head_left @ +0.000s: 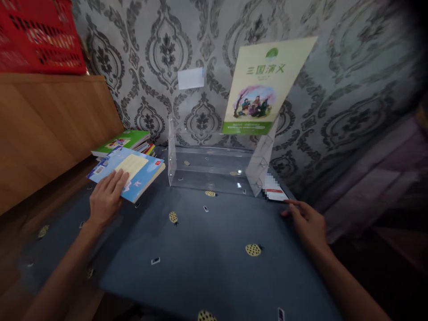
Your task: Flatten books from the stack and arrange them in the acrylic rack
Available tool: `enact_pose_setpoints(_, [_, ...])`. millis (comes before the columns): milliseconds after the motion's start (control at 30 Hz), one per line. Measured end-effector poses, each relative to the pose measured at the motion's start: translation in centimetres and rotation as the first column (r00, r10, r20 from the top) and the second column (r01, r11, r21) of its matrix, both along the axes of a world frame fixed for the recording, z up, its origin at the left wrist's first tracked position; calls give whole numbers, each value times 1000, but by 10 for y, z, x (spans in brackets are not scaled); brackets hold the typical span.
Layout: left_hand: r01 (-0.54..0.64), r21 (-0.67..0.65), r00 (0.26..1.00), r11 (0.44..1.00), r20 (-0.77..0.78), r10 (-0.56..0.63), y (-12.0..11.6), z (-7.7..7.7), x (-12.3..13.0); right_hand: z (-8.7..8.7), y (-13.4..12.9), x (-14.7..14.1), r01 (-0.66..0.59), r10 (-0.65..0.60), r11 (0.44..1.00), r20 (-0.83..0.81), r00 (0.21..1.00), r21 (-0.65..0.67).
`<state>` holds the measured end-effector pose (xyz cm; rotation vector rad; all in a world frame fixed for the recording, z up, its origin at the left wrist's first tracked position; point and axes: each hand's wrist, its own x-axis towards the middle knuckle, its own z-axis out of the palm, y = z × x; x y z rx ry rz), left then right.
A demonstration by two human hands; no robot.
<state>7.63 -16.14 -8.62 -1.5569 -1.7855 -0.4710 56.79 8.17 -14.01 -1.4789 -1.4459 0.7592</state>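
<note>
Left hand (107, 196), fingers closed, holds blue paperback book (136, 167) left of clear plastic rack (260, 166); right hand (306, 220), fingers slightly parted, adjoins flat white rectangle (276, 194) right of rack, grip indeterminable.

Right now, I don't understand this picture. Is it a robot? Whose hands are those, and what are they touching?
No robot here! These are a person's two bare hands, and one camera on that person's head looks forward and down at them. The surface has a blue cloth with yellow pineapples. The left hand is on a blue book, near a green book. The right hand has its fingers at the corner of a flat white thing, partly blurred, so I can't tell what it is. Between the hands, farther back, is a clear stand.
</note>
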Motion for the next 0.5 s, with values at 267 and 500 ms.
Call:
enact_pose_setpoints(267, [117,-378,987,918,-61,-151,-35,-64,115,-20,9,4,-58,59,998,-47,997,22])
enact_pose_setpoints(500, [304,-388,947,870,28,-319,-7,-73,149,-27,6,4,-86,79,991,67,995,102])
